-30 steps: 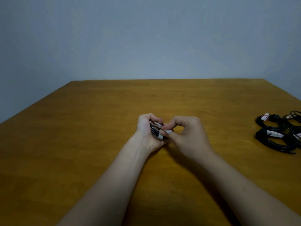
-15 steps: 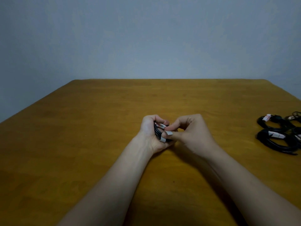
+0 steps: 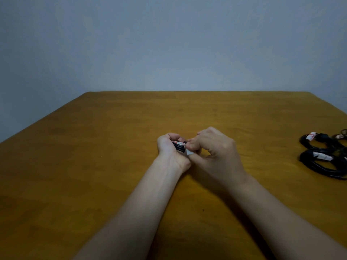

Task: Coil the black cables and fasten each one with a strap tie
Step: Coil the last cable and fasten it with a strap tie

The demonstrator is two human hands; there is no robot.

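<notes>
My left hand (image 3: 170, 147) grips a coiled black cable (image 3: 178, 147) in its fist above the middle of the wooden table (image 3: 93, 166). A white strap tie (image 3: 188, 151) with red print wraps round the bundle. My right hand (image 3: 216, 149) is pressed against the left, its thumb and fingers pinching the strap's loose end. Most of the cable is hidden inside the two hands.
Several coiled black cables with white strap ties (image 3: 323, 156) lie at the table's right edge, partly cut off by the frame. A plain grey wall stands behind the table's far edge.
My right hand has turned over the bundle, drawing the strap's end down round the cable. My left hand keeps its grip in the same spot.
</notes>
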